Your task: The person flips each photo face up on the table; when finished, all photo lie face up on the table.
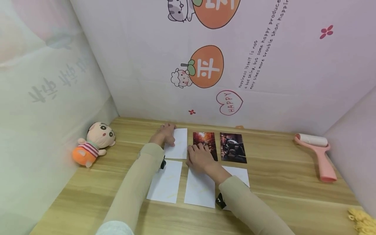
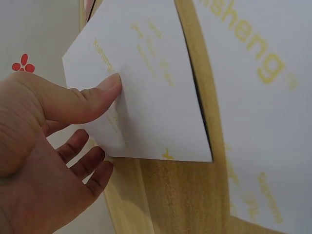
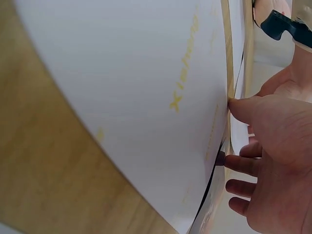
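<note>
My left hand [image 1: 168, 133] is at the back-left white-backed photo print [image 1: 180, 143]. In the left wrist view the thumb presses on the print's white back [image 2: 146, 97], the index finger is mostly hidden, and the other fingers curl beyond its edge. My right hand [image 1: 201, 159] lies over the far end of the front-middle print [image 1: 199, 191], its fingers reaching over a face-up photo of an autumn scene [image 1: 210, 140]. In the right wrist view the thumb [image 3: 243, 109] is at the print's edge and the fingers [image 3: 243, 165] extend loosely.
A face-up motorcycle photo [image 1: 233, 148] lies at the back right of the group. White-backed prints lie at front left [image 1: 165, 182] and front right [image 1: 239, 174]. A doll [image 1: 94, 143] is at left; a pink-handled lint roller [image 1: 320, 153] and yellow yarn-like stuff [image 1: 362, 222] are at right.
</note>
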Motion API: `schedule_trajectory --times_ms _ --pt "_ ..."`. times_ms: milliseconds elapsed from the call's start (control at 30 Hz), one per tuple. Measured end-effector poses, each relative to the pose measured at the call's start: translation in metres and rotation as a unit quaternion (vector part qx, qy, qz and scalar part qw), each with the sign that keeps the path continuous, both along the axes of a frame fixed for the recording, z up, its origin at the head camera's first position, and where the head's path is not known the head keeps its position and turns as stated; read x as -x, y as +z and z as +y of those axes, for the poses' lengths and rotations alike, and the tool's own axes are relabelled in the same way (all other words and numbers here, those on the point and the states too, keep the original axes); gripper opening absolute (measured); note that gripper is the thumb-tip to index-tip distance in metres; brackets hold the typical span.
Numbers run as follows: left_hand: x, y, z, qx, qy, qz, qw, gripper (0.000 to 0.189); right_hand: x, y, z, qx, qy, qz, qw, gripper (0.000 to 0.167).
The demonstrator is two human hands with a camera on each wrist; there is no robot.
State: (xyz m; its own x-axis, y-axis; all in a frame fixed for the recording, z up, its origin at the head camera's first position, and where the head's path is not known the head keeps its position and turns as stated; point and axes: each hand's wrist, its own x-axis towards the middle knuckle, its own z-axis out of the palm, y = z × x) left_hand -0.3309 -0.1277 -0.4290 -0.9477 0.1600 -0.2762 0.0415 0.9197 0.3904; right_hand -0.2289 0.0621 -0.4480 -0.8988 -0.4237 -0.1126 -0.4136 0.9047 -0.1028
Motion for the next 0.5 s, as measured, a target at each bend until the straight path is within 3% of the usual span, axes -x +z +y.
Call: schedule_trajectory --times_ms 333,500 --pt "-0.001 -0.007 -0.009 -0.063 -0.018 0.049 0.9966 0.079 0.0 -0.002 -0.002 0.017 -0.015 -0.007 0.9997 0.07" --pt "0.002 -0.011 -0.015 -0.108 -0.016 0.074 0.9912 0.077 0.003 -0.004 -0.003 0.025 -0.036 0.0 0.9991 0.076"
